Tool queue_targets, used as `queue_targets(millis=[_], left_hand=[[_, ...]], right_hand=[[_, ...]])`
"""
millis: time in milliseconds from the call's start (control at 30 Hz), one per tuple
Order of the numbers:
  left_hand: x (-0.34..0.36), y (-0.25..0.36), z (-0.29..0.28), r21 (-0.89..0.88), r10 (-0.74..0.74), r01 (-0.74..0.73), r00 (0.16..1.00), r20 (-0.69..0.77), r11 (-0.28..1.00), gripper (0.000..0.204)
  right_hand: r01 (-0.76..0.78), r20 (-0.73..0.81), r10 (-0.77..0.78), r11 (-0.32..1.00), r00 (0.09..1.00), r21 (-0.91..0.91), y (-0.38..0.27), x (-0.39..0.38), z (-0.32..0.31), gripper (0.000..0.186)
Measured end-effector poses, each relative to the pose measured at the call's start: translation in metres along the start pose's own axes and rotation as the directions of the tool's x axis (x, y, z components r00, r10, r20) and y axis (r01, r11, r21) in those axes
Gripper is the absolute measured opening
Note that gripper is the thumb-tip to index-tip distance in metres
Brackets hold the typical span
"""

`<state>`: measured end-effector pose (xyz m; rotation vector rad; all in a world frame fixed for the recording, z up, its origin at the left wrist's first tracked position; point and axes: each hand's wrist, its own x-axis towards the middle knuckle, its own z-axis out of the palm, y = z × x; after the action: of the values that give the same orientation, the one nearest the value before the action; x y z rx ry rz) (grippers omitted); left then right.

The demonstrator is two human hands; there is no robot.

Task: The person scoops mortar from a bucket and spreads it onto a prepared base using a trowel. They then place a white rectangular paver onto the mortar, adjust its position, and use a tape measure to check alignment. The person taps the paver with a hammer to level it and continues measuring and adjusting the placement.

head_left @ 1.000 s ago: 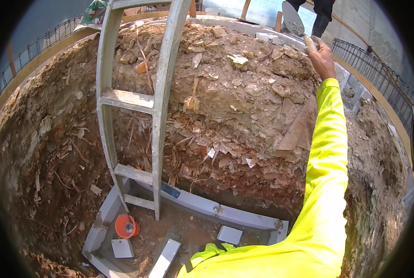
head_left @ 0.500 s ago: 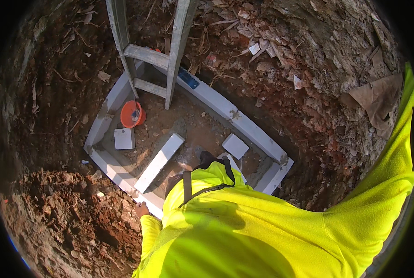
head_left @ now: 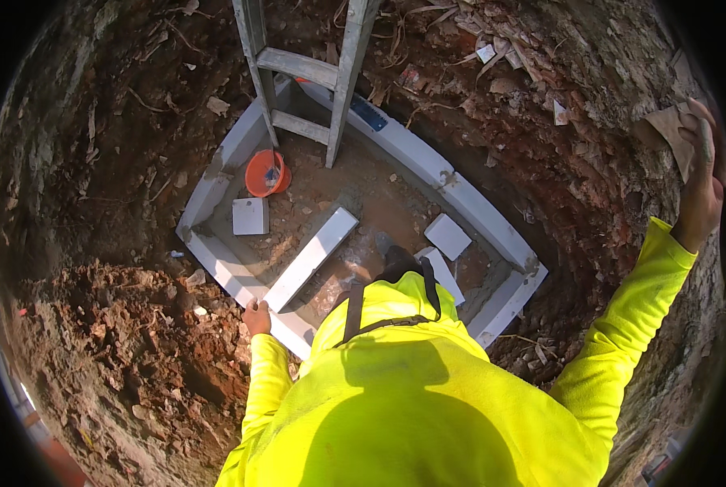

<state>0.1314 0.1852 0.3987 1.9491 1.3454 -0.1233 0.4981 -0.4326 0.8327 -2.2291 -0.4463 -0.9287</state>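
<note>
A long white block point(head_left: 312, 258) lies slantwise inside a low enclosure of pale block walls point(head_left: 217, 260), its near-left end on the left wall. At that end is my left hand point(head_left: 257, 317), fingers bent and closed against the block's end; the fingertips are small and partly hidden. Far out to the right, my right hand point(head_left: 701, 183) is raised with the fingers stretched out, beside the earth bank and a brown cloth point(head_left: 668, 132). It holds nothing that I can see. Whether it touches the bank I cannot tell.
A metal ladder point(head_left: 302, 66) stands in the far corner. Near its foot are an orange bucket point(head_left: 267, 174) and a white block point(head_left: 250, 217). Two more blocks, one squarish point(head_left: 448, 236) and one partly hidden point(head_left: 442, 276), lie to the right. Rough soil banks point(head_left: 135, 341) surround the enclosure.
My left hand has moved from the wall to the long block's end. My right hand has come into view at the right. The whole scene has shifted right and slightly up.
</note>
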Motion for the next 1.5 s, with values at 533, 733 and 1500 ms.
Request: queue_targets(millis=[533,733,1500], left_hand=[[-0.085,-0.099,-0.004,-0.229,-0.197,0.153,0.964,-0.180,0.961,0.044],[-0.084,-0.103,0.044,-0.480,-0.504,0.377,0.847,-0.167,0.792,0.043],[-0.126,-0.036,0.058,-0.043,-0.412,0.413,0.885,-0.216,0.910,0.053]], right_hand=[[-0.488,0.402,0.322,0.760,0.857,0.430,0.015,0.025,0.338,0.103],[-0.413,0.252,0.327,0.720,0.911,0.557,0.068,0.098,0.443,0.108],[-0.223,0.097,0.309,0.405,0.946,0.887,-0.050,0.100,0.476,0.078]])
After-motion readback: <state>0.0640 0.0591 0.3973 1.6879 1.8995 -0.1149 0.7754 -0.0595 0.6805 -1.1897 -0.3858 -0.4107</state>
